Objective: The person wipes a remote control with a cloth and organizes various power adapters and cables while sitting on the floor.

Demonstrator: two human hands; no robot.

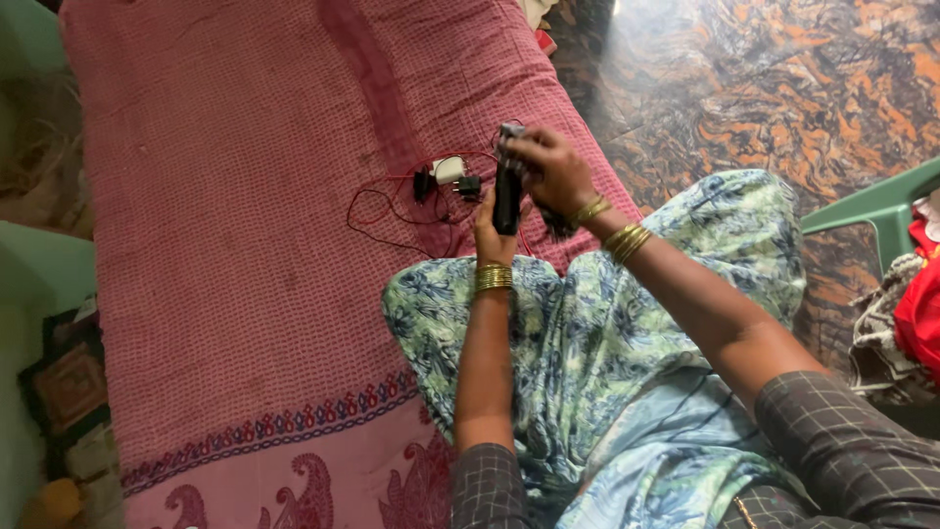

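Note:
My left hand (490, 233) grips the lower body of a slim black device (507, 196), held upright over my lap. Over the device's top end my right hand (551, 168) is closed, pinching a small grey part there. Both wrists carry gold bangles. Just left of the hands, on the pink checked cloth (245, 216), lie thin red wires (392, 206), a small white adapter (449, 169) and two small black pieces (424, 183). My knees under blue-green floral fabric (607, 323) rest beside the cloth.
The pink cloth with a patterned border runs from the far end to the near edge. A marbled orange and black floor (783, 78) lies to the right. A green plastic chair (881, 211) and red cloth (920, 304) stand at the right edge.

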